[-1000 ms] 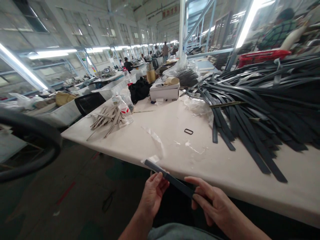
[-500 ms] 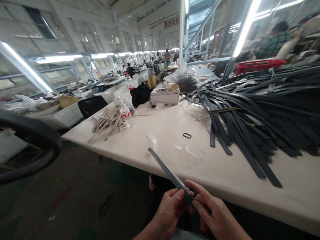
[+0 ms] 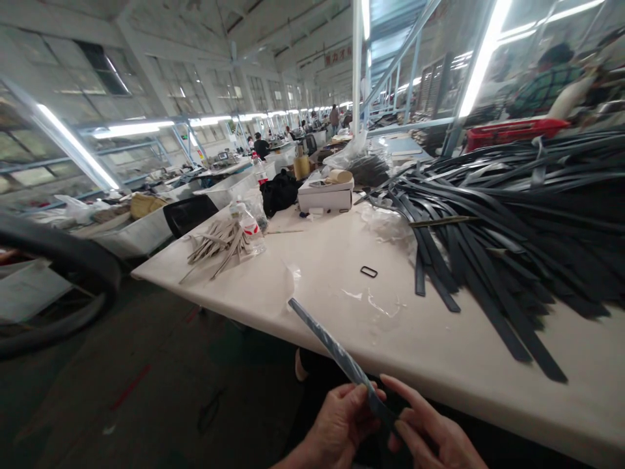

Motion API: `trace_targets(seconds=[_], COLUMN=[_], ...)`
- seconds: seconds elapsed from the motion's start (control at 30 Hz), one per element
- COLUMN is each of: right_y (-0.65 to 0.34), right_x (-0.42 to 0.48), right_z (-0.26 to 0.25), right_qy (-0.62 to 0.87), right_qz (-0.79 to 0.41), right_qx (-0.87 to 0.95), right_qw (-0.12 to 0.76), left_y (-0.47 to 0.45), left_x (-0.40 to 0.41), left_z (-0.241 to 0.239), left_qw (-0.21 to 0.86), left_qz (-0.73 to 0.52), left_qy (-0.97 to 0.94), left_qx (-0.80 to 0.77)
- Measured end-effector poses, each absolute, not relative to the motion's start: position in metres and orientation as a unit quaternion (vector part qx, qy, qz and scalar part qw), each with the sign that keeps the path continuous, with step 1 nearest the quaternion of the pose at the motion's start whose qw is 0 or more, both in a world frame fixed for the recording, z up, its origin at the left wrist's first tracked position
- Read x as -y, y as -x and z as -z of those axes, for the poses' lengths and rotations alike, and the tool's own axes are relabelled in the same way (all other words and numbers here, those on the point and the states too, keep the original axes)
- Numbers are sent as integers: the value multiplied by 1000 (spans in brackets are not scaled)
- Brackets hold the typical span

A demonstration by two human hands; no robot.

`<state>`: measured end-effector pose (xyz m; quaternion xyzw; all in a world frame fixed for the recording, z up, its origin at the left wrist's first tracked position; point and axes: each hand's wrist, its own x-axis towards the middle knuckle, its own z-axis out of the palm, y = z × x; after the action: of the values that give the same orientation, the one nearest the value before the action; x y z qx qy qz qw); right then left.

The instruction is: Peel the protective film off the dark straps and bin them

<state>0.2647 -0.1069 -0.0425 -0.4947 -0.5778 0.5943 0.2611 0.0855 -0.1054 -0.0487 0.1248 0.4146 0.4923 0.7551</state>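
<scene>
so there's one table point(image 3: 322, 267) here, big, flat and covered in something smooth and beige. its right side is buried under one pile of straps point(image 3: 517, 221), all dark, flat and kinda shiny, square ends poking out, way too many overlapping to count. just past that same side of the table there's one red plastic basket point(image 3: 517, 132). at the table's far end sits one white box point(image 3: 326, 197) with straight sides, next to one lump of soft black cloth point(image 3: 282, 192). over on the table's left end is one bunch of strips point(image 3: 215, 244), beige, thin and tangled, can't count those either.

two hands at the table's near edge. left hand point(image 3: 346, 417) has thumb and fingers pinching one dark strap point(image 3: 332, 345), flat with glossy pale streaks, slanting so its far tip is above the near edge. right hand point(image 3: 434, 430) pinches the lower end, index finger stuck out straight.

one clear plastic bottle point(image 3: 251, 236) stands beside the strips. smallest thing: one black rectangular ring point(image 3: 368, 271), lying mid-table.
</scene>
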Motion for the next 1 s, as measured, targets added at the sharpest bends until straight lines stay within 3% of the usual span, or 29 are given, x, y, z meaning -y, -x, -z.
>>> trace_targets(seconds=[0.13, 0.4, 0.57, 0.8, 1.0], right_y=[-257, -192, -188, -213, -221], right_x=[98, 71, 65, 57, 57], right_z=[28, -3, -13, -30, -41], right_qy=[476, 338, 339, 362, 376], right_qz=[-597, -558, -575, -415, -397], right_qx=[610, 750, 741, 831, 834], right_qw=[213, 108, 78, 78, 75], left_y=[-63, -12, 4, -11, -15], left_x=[117, 166, 169, 156, 149], left_z=[41, 33, 31, 37, 39], left_qw=[705, 590, 505, 557, 587], left_qz=[-543, -637, -694, -679, -654], left_qy=[-156, 66, 137, 174, 192], left_qx=[-429, -491, -494, -446, -436])
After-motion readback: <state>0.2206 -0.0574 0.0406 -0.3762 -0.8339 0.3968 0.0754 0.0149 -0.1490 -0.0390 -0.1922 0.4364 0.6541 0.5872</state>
